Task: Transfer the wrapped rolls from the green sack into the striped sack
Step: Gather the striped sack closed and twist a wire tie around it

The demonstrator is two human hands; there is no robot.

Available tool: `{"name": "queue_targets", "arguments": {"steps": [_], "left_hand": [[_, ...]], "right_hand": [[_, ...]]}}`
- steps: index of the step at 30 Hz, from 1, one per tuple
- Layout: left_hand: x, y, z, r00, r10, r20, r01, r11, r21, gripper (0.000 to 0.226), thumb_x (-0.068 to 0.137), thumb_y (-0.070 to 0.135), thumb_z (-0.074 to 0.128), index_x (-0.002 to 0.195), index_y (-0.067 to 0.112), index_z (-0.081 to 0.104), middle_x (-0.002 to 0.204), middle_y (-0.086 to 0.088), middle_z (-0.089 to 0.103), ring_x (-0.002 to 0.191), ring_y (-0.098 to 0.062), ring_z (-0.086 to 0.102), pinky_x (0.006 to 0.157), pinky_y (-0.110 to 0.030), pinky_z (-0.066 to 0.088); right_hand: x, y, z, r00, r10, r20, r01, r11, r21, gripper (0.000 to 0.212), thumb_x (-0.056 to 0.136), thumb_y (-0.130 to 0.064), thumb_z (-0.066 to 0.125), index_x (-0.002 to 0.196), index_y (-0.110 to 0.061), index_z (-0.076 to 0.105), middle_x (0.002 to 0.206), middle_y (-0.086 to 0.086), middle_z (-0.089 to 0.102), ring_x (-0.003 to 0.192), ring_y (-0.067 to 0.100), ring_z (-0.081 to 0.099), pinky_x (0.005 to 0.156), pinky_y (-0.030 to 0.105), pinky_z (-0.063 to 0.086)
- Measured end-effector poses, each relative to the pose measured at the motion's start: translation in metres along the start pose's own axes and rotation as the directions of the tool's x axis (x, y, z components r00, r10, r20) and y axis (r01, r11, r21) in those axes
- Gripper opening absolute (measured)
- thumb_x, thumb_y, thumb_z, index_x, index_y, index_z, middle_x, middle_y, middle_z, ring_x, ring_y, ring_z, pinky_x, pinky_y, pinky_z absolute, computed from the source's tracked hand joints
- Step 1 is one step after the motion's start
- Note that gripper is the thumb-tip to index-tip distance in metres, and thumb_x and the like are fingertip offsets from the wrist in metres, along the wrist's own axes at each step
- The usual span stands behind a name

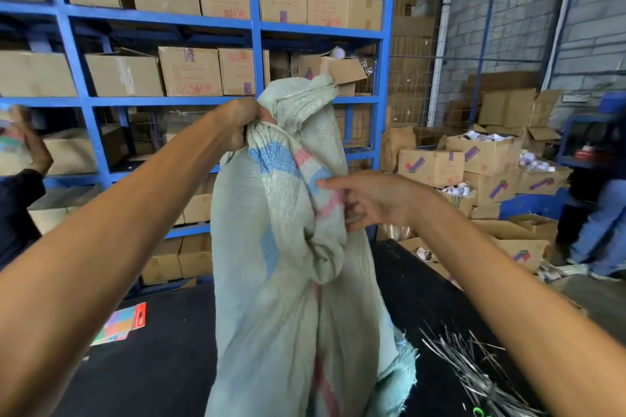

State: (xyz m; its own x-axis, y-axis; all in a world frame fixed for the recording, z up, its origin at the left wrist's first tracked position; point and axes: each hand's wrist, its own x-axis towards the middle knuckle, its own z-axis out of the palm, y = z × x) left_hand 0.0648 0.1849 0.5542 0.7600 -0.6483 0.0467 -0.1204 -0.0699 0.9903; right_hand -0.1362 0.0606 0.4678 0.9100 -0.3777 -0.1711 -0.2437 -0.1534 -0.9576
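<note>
Head view: a person holds the striped sack [291, 281] upright over the dark bench [162, 366], in front of a blue rack [257, 27] of cardboard boxes [189, 71].
Left hand: the left hand [242, 125] is clenched round the bunched top of the sack, at its far left edge.
Right hand: the right hand [369, 200] pinches a fold on the right side, lower than the left hand, with the forefinger lying straight across the cloth.
Sack position: it hangs between the two hands, mouth gathered and not spread, with its lower part on or near the bench.
Green sack: a frayed green edge [401, 372] shows at the near right, just beside the striped sack's base; I cannot tell whether it is the green sack.
Rolls: no wrapped rolls are visible, and I cannot tell what either sack holds.
Risk: with the mouth bunched, rolls would likely catch on the folds or spill onto the bench.
Second risk: the thin weave could slip from the right-hand pinch, so that side would sag.
</note>
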Motion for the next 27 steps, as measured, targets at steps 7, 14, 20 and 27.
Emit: {"name": "queue_targets", "arguments": {"steps": [7, 14, 20, 27], "left_hand": [[0.004, -0.007, 0.006, 0.994, 0.007, -0.105, -0.008, 1.000, -0.013, 0.013, 0.091, -0.004, 0.054, 0.087, 0.006, 0.060, 0.085, -0.008, 0.062, 0.069, -0.018, 0.061, 0.048, -0.025, 0.056], [-0.003, -0.013, -0.003, 0.997, 0.067, -0.031, -0.065, 0.996, 0.067, 0.026, 0.088, 0.002, 0.062, 0.114, 0.004, 0.063, 0.105, -0.015, 0.070, 0.078, -0.024, 0.067, 0.057, -0.028, 0.059], [-0.034, -0.017, -0.023, 0.948, 0.093, 0.303, -0.084, 0.996, -0.041, 0.032, 0.080, 0.039, 0.073, 0.104, 0.019, 0.074, 0.101, -0.006, 0.075, 0.093, -0.025, 0.071, 0.093, -0.041, 0.053], [-0.049, -0.021, -0.024, 0.927, 0.043, 0.372, -0.250, 0.811, 0.530, 0.111, 0.054, 0.048, 0.096, 0.147, 0.030, 0.037, 0.138, 0.009, 0.059, 0.124, -0.011, 0.058, 0.108, -0.037, 0.047]], "right_hand": [[-0.049, -0.074, -0.014, 0.973, -0.126, -0.193, 0.080, 0.970, -0.232, 0.023, 0.088, -0.020, 0.075, 0.105, -0.009, 0.064, 0.082, 0.005, 0.066, 0.044, 0.009, 0.057, 0.037, 0.019, 0.042], [-0.026, -0.113, -0.006, 0.952, -0.173, -0.254, 0.260, 0.894, 0.366, 0.016, 0.096, -0.008, 0.060, 0.080, -0.010, 0.056, 0.060, 0.002, 0.056, 0.028, 0.004, 0.032, 0.028, 0.012, 0.022], [0.010, -0.106, -0.002, 0.948, -0.105, -0.300, 0.271, 0.758, 0.593, 0.003, 0.097, -0.005, 0.057, 0.095, -0.007, 0.059, 0.089, 0.004, 0.052, 0.044, 0.006, 0.037, 0.035, 0.013, 0.030], [0.024, -0.113, 0.017, 0.922, -0.190, -0.338, 0.370, 0.694, 0.618, 0.013, 0.093, 0.009, 0.058, 0.084, 0.001, 0.060, 0.088, 0.013, 0.061, 0.082, 0.018, 0.061, 0.063, 0.027, 0.062]]}}
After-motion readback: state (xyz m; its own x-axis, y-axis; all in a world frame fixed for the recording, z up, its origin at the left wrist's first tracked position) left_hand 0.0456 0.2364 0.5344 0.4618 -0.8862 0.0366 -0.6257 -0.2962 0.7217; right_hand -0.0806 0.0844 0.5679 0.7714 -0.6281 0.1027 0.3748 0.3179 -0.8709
